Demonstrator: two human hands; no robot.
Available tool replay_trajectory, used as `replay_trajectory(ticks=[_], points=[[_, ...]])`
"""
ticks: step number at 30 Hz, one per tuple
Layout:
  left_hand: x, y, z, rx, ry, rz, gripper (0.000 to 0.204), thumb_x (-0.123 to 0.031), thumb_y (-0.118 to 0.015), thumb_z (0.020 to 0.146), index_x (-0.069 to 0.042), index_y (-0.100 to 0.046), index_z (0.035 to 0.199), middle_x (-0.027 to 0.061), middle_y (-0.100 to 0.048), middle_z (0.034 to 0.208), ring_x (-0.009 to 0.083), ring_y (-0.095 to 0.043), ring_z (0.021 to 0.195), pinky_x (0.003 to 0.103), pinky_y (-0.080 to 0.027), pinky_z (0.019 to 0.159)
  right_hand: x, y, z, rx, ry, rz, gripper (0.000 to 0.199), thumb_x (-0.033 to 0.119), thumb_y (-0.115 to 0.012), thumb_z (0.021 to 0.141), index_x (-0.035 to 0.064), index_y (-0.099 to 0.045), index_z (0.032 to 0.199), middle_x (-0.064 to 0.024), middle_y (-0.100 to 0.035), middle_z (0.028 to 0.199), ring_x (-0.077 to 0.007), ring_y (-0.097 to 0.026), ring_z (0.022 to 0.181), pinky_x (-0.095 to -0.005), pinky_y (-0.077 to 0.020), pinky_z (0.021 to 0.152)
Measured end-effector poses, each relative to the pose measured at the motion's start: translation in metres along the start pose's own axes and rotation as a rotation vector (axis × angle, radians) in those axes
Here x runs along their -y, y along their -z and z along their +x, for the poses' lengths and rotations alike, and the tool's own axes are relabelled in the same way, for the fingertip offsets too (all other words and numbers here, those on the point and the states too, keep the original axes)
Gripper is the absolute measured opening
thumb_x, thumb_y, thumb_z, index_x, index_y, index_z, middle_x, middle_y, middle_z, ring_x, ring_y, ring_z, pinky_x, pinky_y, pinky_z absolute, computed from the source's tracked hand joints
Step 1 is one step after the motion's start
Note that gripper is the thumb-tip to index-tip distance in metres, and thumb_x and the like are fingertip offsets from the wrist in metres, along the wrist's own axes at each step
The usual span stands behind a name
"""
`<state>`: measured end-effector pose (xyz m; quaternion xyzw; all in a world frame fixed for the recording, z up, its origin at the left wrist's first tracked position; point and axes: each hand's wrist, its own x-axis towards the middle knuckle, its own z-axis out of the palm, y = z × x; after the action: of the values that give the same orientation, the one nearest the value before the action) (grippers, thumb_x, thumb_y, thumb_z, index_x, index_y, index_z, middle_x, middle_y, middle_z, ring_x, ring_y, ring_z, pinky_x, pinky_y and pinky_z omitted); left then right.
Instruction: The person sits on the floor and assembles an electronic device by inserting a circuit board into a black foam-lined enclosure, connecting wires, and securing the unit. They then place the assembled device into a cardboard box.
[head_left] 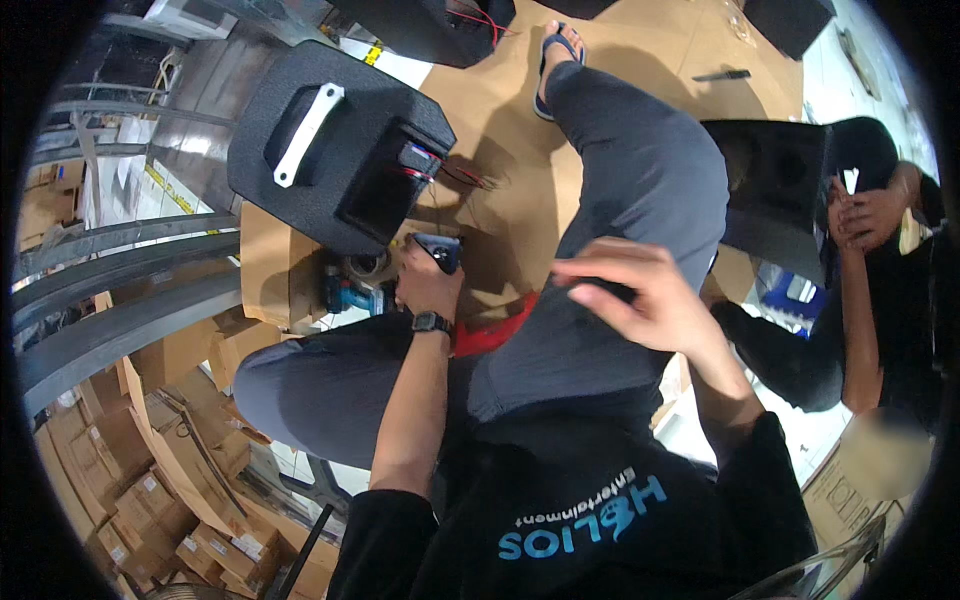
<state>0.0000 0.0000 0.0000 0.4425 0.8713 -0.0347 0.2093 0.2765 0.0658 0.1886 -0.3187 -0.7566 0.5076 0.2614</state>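
Note:
My left hand (428,282), with a dark watch at its wrist, is closed around a dark, phone-like object (437,250); its exact kind is unclear. Just beyond it stands a large black speaker cabinet (330,120) with a white handle (308,135) in a recess. Thin red and black wires (468,176) come out of the cabinet's right side. My right hand (640,290) hovers over my bent right leg, fingers stretched and thumb apart, holding nothing.
Beside my left hand are a teal cordless drill (355,296) and a tape roll (366,264). A knife (722,75) lies on the cardboard sheet (650,40). A person with clasped hands (868,217) sits at right by another black cabinet (765,185). Metal shelving (130,320) and boxes (150,510) line the left.

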Motion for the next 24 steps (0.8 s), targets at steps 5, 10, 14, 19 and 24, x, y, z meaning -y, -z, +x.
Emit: replay_trajectory(ticks=[5,10,14,19,24], points=[[0.006,-0.016,0.006,-0.126,-0.175,0.125,0.099,-0.038,-0.089,0.07,-0.006,-0.039,0.149,0.0143,-0.06,0.13,0.0355,-0.065,0.114,0.047,-0.057,0.089,-0.011,0.038,0.005,-0.385,0.011,-0.123,0.021,-0.002,-0.065,0.095,-0.0021,-0.074,0.114,-0.0136,-0.074,0.092,-0.0188,-0.072,0.083,-0.0301,-0.0555,0.077],[0.005,-0.015,-0.003,-0.077,-0.199,0.081,0.103,-0.035,-0.089,0.07,-0.009,-0.035,0.153,0.0133,-0.057,0.135,0.0341,-0.055,0.126,0.048,-0.044,0.107,-0.028,0.033,0.013,-0.591,-0.049,-0.096,0.019,-0.003,-0.061,0.099,-0.0055,-0.071,0.115,-0.0132,-0.072,0.09,-0.0161,-0.071,0.081,-0.0251,-0.0545,0.071],[0.007,-0.021,0.002,-0.091,-0.221,0.023,0.103,-0.031,-0.089,0.07,-0.009,-0.034,0.155,0.0128,-0.056,0.136,0.033,-0.053,0.128,0.05,-0.043,0.107,-0.044,0.022,0.022,-0.792,-0.26,-0.163,0.023,0.007,-0.061,0.102,-0.0029,-0.072,0.119,-0.0105,-0.075,0.09,-0.0113,-0.068,0.075,-0.0219,-0.0522,0.065],[-0.004,-0.037,0.007,-0.129,-0.217,0.052,0.096,-0.025,-0.085,0.075,-0.011,-0.035,0.155,0.0098,-0.057,0.136,0.0317,-0.053,0.128,0.053,-0.041,0.105,-0.058,0.01,0.005,-0.778,-0.218,-0.518,0.025,0.008,-0.062,0.103,-0.0026,-0.071,0.123,-0.0109,-0.075,0.093,-0.0112,-0.069,0.078,-0.0228,-0.0542,0.07],[-0.014,-0.04,-0.002,-0.099,-0.167,0.033,0.065,-0.014,-0.063,0.09,-0.011,-0.042,0.152,0.0066,-0.056,0.139,0.029,-0.054,0.127,0.056,-0.042,0.104,-0.064,0.012,-0.003,-0.844,-0.287,-0.476,0.027,0.013,-0.063,0.104,-0.0002,-0.071,0.125,-0.0081,-0.076,0.091,-0.0081,-0.063,0.074,-0.0201,-0.047,0.067]])
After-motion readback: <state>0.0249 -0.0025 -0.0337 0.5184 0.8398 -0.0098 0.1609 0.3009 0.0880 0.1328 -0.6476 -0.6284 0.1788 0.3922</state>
